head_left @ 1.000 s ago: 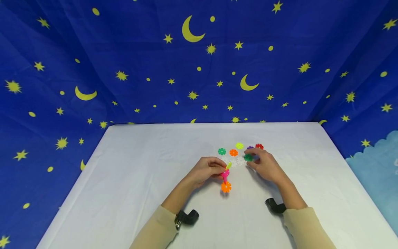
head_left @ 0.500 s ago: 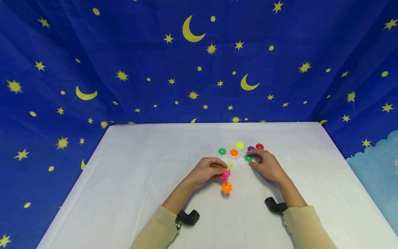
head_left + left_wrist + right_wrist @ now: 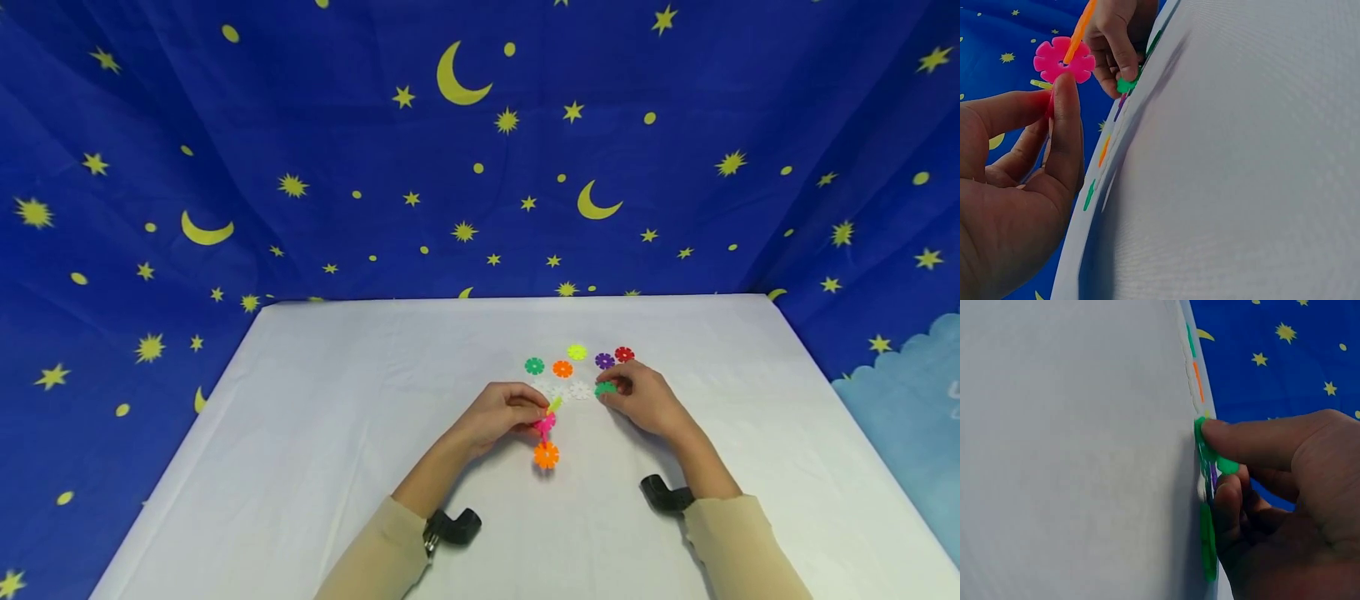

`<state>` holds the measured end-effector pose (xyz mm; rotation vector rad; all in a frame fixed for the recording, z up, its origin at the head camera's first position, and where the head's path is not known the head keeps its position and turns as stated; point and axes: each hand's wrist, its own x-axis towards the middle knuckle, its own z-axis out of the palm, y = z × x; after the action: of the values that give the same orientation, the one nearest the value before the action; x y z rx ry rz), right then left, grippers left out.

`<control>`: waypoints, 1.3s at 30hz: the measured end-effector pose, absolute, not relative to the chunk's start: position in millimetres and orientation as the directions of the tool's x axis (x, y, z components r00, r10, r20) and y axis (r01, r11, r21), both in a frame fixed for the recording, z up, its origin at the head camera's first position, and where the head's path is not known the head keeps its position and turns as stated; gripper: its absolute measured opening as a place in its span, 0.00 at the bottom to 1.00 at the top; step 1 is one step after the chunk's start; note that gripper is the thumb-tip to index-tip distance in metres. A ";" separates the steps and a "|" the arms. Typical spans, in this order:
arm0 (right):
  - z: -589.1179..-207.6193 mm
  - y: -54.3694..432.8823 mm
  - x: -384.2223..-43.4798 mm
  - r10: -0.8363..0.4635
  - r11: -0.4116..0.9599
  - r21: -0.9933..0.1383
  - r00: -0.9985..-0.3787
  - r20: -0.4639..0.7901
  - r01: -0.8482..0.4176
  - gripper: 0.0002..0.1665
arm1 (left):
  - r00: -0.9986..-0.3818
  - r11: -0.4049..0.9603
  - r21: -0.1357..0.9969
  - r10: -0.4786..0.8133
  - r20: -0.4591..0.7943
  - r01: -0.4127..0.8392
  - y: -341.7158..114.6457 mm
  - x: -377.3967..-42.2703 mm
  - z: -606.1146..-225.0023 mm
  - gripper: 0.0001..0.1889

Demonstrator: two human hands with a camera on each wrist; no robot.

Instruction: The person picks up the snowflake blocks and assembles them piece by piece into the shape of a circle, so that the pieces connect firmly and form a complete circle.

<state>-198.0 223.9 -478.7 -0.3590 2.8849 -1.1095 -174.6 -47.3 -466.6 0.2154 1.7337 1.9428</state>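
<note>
In the head view my left hand (image 3: 498, 414) pinches a small chain of joined notched plastic discs. A pink disc (image 3: 1060, 61) sits by the fingertips, an orange disc (image 3: 546, 455) hangs at the near end, and a yellow disc (image 3: 555, 405) stands edge-on at the far end. Thumb and fingers of my right hand (image 3: 645, 398) pinch a green disc (image 3: 605, 389) low over the white table. Another green piece (image 3: 1208, 544) lies under that hand in the right wrist view; the head view hides it.
Loose discs lie on the white tablecloth (image 3: 300, 433): green (image 3: 534, 366), orange (image 3: 562, 368), yellow (image 3: 577, 352), purple (image 3: 604, 361) and red (image 3: 624, 354). Several white discs (image 3: 579, 390) lie between the hands. A blue star-print curtain (image 3: 360, 150) stands behind the table.
My right hand's fingers have closed on the green disc, which is now tilted and slightly nearer me. More of the purple disc shows. My left hand holds its chain almost still.
</note>
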 end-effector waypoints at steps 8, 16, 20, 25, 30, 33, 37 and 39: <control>-472.3 223.4 -197.8 -0.231 0.664 -0.727 -0.973 0.025 -0.177 0.10 | -0.857 -0.038 0.963 0.467 -0.217 -0.265 -48.2 -173.9 -467.4 0.07; -465.8 219.1 -195.8 -0.241 0.544 -0.830 -0.971 -0.015 -0.122 0.13 | -0.857 -0.051 0.964 0.472 -0.208 -0.262 -48.1 -173.9 -467.6 0.08; -464.6 216.6 -194.6 -0.244 0.491 -0.865 -0.970 -0.020 -0.105 0.15 | -0.858 -0.055 0.963 0.470 -0.207 -0.263 -47.9 -174.7 -468.1 0.08; -463.4 210.7 -193.9 -0.240 0.451 -0.888 -0.970 -0.028 -0.086 0.15 | -0.859 -0.054 0.963 0.468 -0.209 -0.263 -47.4 -175.9 -468.5 0.08; -462.4 204.0 -192.1 -0.264 0.391 -0.917 -0.964 -0.038 -0.071 0.15 | -0.857 -0.056 0.962 0.470 -0.211 -0.267 -46.2 -176.1 -468.3 0.08; -460.8 199.7 -190.4 -0.280 0.338 -0.939 -0.959 -0.041 -0.059 0.15 | -0.857 -0.063 0.961 0.471 -0.210 -0.271 -45.6 -175.9 -468.0 0.08; -459.9 195.6 -189.2 -0.293 0.292 -0.955 -0.955 -0.040 -0.050 0.15 | -0.858 -0.057 0.961 0.467 -0.212 -0.269 -44.6 -175.6 -468.5 0.08; -459.4 194.0 -188.5 -0.296 0.283 -0.958 -0.954 -0.041 -0.047 0.14 | -0.859 -0.049 0.962 0.463 -0.218 -0.270 -44.1 -175.4 -469.2 0.08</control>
<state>-188.5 194.0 -459.4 -0.3184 2.3391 -1.7352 -175.4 -44.1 -469.2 0.2045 1.7406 1.9567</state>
